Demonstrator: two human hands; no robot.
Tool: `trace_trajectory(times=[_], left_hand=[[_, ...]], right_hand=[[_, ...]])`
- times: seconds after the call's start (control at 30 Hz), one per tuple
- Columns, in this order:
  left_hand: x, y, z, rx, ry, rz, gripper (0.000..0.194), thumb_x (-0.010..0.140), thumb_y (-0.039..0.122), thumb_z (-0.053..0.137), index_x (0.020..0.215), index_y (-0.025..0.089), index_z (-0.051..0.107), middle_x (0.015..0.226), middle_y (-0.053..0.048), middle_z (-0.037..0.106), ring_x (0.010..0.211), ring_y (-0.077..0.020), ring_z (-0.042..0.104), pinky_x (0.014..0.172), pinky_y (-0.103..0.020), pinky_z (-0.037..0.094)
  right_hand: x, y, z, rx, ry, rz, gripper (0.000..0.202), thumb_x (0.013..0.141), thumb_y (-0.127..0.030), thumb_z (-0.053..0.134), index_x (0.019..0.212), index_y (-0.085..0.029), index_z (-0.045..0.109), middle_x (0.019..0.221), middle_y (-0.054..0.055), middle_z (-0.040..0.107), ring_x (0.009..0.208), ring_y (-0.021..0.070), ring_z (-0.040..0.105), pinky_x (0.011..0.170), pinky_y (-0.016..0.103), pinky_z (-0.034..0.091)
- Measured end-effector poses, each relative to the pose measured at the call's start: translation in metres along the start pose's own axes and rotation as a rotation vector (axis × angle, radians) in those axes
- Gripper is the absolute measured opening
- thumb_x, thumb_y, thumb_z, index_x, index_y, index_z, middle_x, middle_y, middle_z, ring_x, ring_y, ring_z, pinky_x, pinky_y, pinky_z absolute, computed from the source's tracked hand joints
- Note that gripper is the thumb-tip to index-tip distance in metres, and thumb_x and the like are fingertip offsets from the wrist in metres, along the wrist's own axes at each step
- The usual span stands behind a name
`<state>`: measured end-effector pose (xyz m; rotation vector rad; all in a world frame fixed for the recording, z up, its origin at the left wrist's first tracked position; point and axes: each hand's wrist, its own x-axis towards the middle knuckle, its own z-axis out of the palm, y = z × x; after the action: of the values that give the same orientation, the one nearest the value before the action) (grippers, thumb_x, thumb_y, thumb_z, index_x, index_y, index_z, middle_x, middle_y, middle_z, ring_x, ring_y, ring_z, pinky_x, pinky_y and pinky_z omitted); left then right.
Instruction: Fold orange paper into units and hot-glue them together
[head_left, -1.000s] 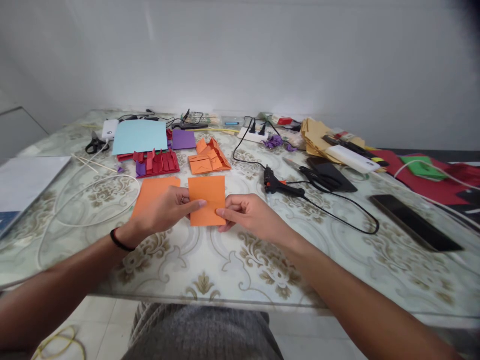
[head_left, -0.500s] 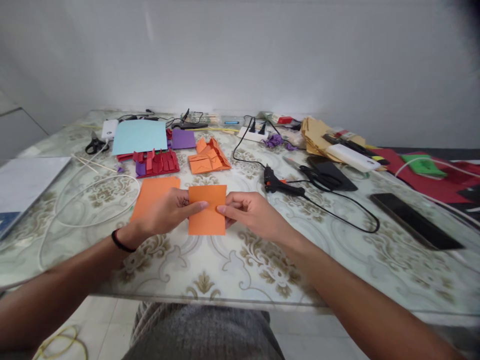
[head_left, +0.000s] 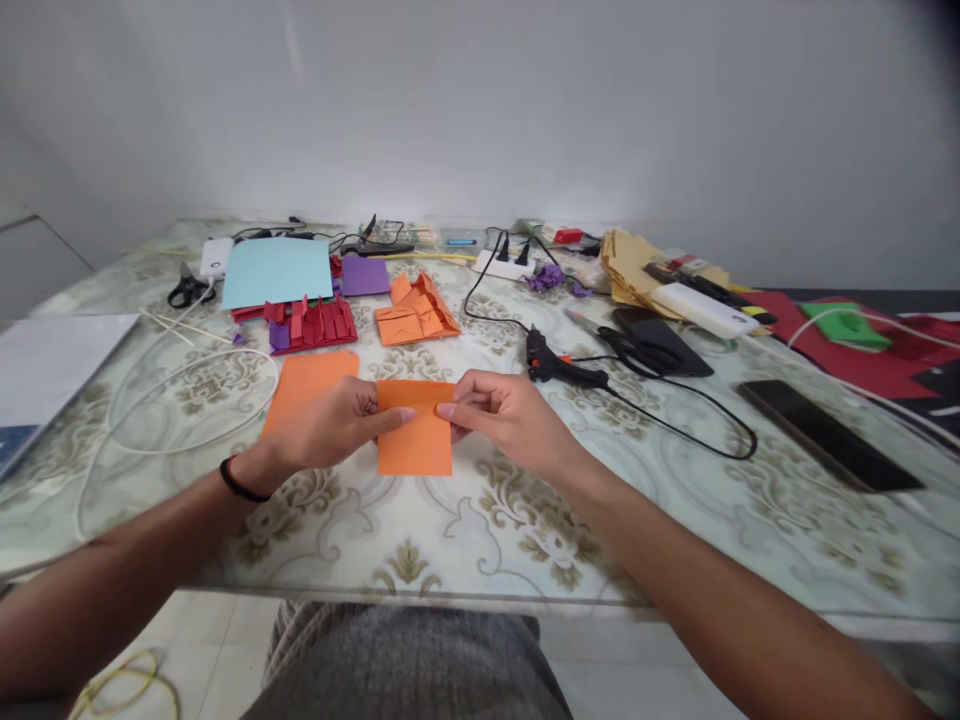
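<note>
Between my hands is a small orange sheet of paper [head_left: 414, 445], held just above the table near its front. My left hand [head_left: 341, 422] pinches its left side, thumb on the near face and fingers behind. Gripping the right side the same way is my right hand [head_left: 506, 415]. The sheet's upper part bends slightly along the line of my thumbs. Under and beside my left hand lies more orange paper [head_left: 307, 385]. Beyond the hands rest folded orange pieces [head_left: 416, 310] and folded red pieces [head_left: 313, 325].
A black glue gun [head_left: 559, 365] with its cord and black scissors [head_left: 637, 350] lie to the right. Farther right is a phone [head_left: 825, 435]. A light blue sheet [head_left: 277, 272] and purple paper [head_left: 365, 276] lie at the back left. A white cable [head_left: 191, 447] loops at left.
The orange sheet's upper part has bent, and its top edge sits lower. My right hand has risen slightly with its thumb higher on the sheet. My left hand keeps its hold.
</note>
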<state>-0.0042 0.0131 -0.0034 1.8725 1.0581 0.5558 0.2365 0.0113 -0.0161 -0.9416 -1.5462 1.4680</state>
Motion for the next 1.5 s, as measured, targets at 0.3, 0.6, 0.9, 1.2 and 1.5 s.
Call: trace_trajectory(times=[0.3, 0.6, 0.9, 1.2, 1.5], left_hand=[[0.0, 0.004, 0.001, -0.073, -0.052, -0.032, 0.04, 0.093, 0.045, 0.064, 0.068, 0.014, 0.064, 0.064, 0.001, 0.06, 0.055, -0.0088, 0.048, 0.048, -0.018, 0.036], [0.0, 0.005, -0.002, -0.129, -0.112, -0.075, 0.041, 0.092, 0.046, 0.067, 0.067, 0.013, 0.065, 0.065, -0.001, 0.063, 0.056, -0.0099, 0.051, 0.049, -0.019, 0.039], [0.0, 0.004, 0.0, -0.119, -0.202, -0.044, 0.041, 0.092, 0.042, 0.067, 0.063, 0.014, 0.064, 0.058, -0.001, 0.063, 0.05, -0.0095, 0.052, 0.045, -0.019, 0.036], [-0.004, 0.005, -0.001, -0.129, -0.121, 0.0, 0.04, 0.093, 0.04, 0.065, 0.063, 0.016, 0.055, 0.058, 0.002, 0.052, 0.051, -0.0085, 0.042, 0.047, -0.021, 0.032], [-0.007, 0.011, -0.004, -0.128, -0.201, 0.125, 0.051, 0.099, 0.035, 0.059, 0.058, 0.019, 0.032, 0.058, 0.005, 0.025, 0.052, -0.0074, 0.02, 0.047, -0.027, 0.015]], right_hand=[[-0.001, -0.002, -0.002, -0.023, 0.048, -0.021, 0.038, 0.078, -0.052, 0.086, 0.081, -0.018, 0.068, 0.074, 0.002, 0.073, 0.069, 0.016, 0.072, 0.071, 0.031, 0.061], [-0.002, -0.004, 0.002, -0.003, 0.025, -0.073, 0.039, 0.082, -0.054, 0.082, 0.078, -0.02, 0.064, 0.073, 0.001, 0.07, 0.066, 0.0156, 0.069, 0.068, 0.031, 0.059], [-0.004, -0.006, 0.007, -0.089, 0.045, -0.149, 0.026, 0.091, -0.043, 0.07, 0.077, -0.021, 0.066, 0.074, 0.0, 0.067, 0.07, 0.016, 0.066, 0.069, 0.03, 0.057], [-0.005, -0.006, -0.001, 0.088, 0.065, -0.214, 0.018, 0.088, -0.038, 0.074, 0.085, -0.021, 0.072, 0.078, 0.002, 0.069, 0.07, 0.0167, 0.064, 0.07, 0.033, 0.054], [-0.009, -0.013, -0.004, 0.438, -0.139, -0.276, 0.019, 0.08, -0.031, 0.071, 0.066, -0.019, 0.064, 0.06, 0.0, 0.058, 0.05, 0.0137, 0.048, 0.053, 0.03, 0.044]])
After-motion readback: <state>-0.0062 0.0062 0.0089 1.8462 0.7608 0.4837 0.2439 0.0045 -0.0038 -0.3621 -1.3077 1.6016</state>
